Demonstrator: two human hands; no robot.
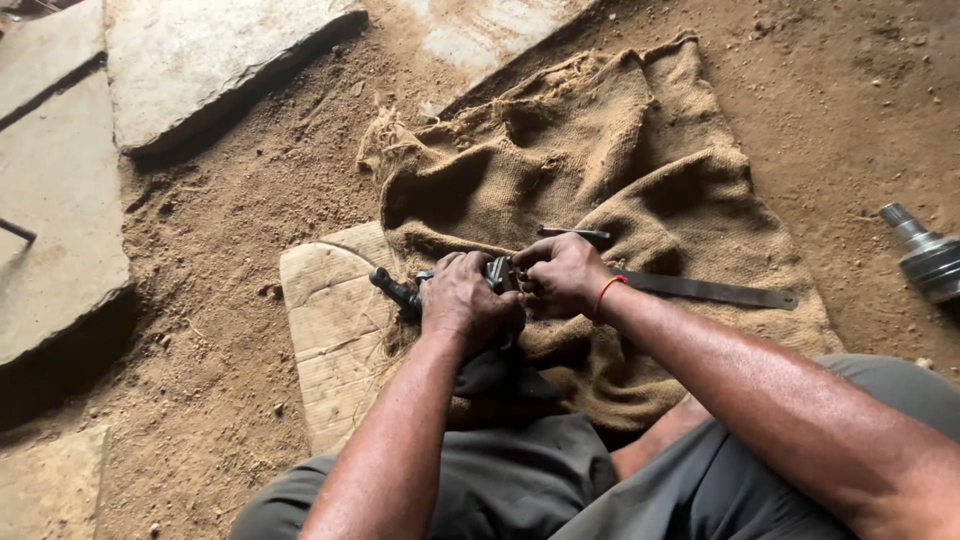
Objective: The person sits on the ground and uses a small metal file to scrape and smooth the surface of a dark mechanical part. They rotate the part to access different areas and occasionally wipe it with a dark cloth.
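- Dark metal part lies under both our hands, just left of the middle of the frame, over the edge where the burlap sack meets the wooden board.
- Its long axis runs almost level across the picture, a little tilted: the rounded dark end sticks out to the left of our left hand, the other end is hidden between the hands.
- Our left hand is closed over the part from above, fingers curled around it; this hand is the nearer one to the free end.
- Our right hand is also closed, its fingers pinched on the right end of the same part; what exactly they grip we cannot tell.
- The part looks black, greasy and solid, with a knob-like tip.
- On the sack, right of our right wrist, lies a long flat metal bar; a thin metal rod lies just above the hands.
- At the right edge, on the sandy ground, rests a grey shaft joint, well apart.
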